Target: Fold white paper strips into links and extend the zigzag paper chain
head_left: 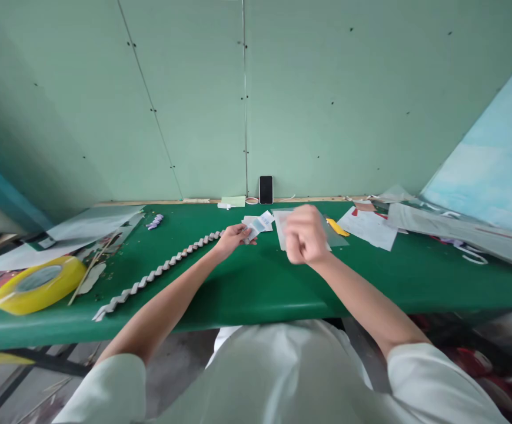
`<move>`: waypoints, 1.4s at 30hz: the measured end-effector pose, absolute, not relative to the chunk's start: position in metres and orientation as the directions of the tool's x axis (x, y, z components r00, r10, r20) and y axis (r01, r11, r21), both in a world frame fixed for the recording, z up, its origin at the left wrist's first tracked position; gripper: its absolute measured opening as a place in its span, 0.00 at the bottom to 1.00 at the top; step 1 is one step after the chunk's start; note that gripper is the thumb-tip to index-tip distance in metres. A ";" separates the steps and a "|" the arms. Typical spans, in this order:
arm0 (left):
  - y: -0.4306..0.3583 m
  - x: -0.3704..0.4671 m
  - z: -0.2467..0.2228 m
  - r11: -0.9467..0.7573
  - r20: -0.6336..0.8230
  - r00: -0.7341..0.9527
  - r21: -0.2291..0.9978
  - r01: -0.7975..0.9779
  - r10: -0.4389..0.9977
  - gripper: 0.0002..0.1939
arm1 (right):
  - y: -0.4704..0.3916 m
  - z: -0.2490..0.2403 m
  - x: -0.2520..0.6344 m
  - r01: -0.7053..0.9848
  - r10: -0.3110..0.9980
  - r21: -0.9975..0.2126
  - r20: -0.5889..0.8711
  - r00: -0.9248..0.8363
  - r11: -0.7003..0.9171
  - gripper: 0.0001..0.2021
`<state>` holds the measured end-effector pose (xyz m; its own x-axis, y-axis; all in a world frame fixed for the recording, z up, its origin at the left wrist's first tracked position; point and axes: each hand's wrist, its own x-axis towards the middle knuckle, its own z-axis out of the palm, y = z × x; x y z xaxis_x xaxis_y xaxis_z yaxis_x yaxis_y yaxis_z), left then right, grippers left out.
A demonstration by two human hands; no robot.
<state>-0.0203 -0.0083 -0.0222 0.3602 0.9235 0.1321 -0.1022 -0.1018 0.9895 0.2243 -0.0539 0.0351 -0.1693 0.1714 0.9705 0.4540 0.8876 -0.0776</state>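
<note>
My left hand [233, 240] is closed on a small white card with blue print [259, 224]. Under and behind that card, more white printed paper [265, 228] shows at the table's middle. A long zigzag row of pale folded pieces [165, 266] runs diagonally from the table's front left up to my left hand. My right hand [305, 235] is curled into a fist, slightly smeared by motion. Whatever its fingers hold, if anything, is hidden. Behind this fist lies a translucent plastic sheet [338, 237], with a yellow object [336, 227] on its right part.
A large roll of yellow tape [73, 274] lies at the left beside thin sticks [95, 265] and papers. A phone [266, 189] leans against the back wall. Small purple pieces [154, 221] sit at the back left. Loose sheets [371, 228] cover the right side of the green table [256, 288].
</note>
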 end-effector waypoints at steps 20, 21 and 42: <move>-0.019 -0.012 -0.013 -0.047 0.069 0.429 0.997 -0.064 0.901 0.27 | -0.012 -0.037 0.184 0.017 0.901 -0.914 0.397 -0.174 0.406 0.29; -0.018 -0.012 -0.014 -0.049 0.071 0.429 0.997 -0.062 0.901 0.28 | -0.012 -0.038 0.185 0.018 0.901 -0.914 0.396 -0.175 0.405 0.28; -0.017 -0.020 -0.004 -0.030 0.036 0.474 0.999 -0.019 0.880 0.32 | 0.010 -0.038 0.225 -0.036 0.890 -0.917 0.394 -0.230 0.397 0.24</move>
